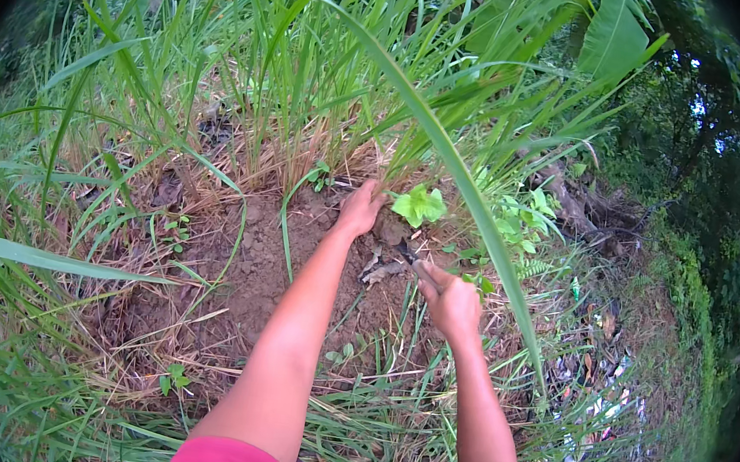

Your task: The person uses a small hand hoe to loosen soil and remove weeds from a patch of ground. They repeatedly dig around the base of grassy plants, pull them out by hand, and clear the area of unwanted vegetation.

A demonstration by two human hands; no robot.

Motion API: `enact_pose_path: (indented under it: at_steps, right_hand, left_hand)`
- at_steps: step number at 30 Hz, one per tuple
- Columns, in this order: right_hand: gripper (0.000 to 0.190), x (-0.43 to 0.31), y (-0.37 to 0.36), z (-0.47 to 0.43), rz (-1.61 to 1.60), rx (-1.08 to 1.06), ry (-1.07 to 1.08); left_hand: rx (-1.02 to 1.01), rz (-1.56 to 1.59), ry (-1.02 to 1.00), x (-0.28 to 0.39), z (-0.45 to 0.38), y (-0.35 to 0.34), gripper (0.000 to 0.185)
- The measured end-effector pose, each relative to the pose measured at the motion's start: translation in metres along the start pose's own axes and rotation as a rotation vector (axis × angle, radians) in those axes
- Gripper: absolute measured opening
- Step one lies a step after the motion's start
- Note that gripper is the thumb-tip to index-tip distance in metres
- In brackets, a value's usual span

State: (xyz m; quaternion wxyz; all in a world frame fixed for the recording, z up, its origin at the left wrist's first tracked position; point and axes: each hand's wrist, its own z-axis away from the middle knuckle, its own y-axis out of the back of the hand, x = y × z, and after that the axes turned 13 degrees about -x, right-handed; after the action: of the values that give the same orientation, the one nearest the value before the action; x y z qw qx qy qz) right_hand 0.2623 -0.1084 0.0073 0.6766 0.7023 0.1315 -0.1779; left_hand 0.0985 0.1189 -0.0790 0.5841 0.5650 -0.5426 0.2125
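Note:
My left hand [360, 208] reaches to the foot of a clump of tall green grass [329, 110], where the dry stems meet the soil. Its fingertips are partly hidden, so I cannot tell whether they grip the stems. Lower and to the right, my right hand [454, 302] is closed around the handle of a small digging tool, likely a trowel [405, 250]. The tool's dark neck points up and left toward the soil by the left hand; its blade is not clearly visible. A bright green leafy plant [419, 206] grows just above the tool.
Bare brown soil [258, 252] lies left of my forearms, with a dry curled leaf [382, 271] below the tool. One long grass blade [447, 151] arches across the view past my right hand. A weathered stump or root [565, 202] and scattered litter [596, 407] are at right.

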Motion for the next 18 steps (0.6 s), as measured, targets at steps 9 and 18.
enact_pose_path:
  at_steps: [9,18]
  right_hand:
    - [0.043,-0.031,0.020,0.040,-0.208,-0.256,-0.259]
    - [0.035,-0.089,0.169,0.095,-0.098,-0.224,-0.227]
  left_hand:
    - [0.276,0.155,0.370,0.012,0.029,0.015,0.038]
    - [0.308,0.298,0.410,0.023,0.031,0.037,0.042]
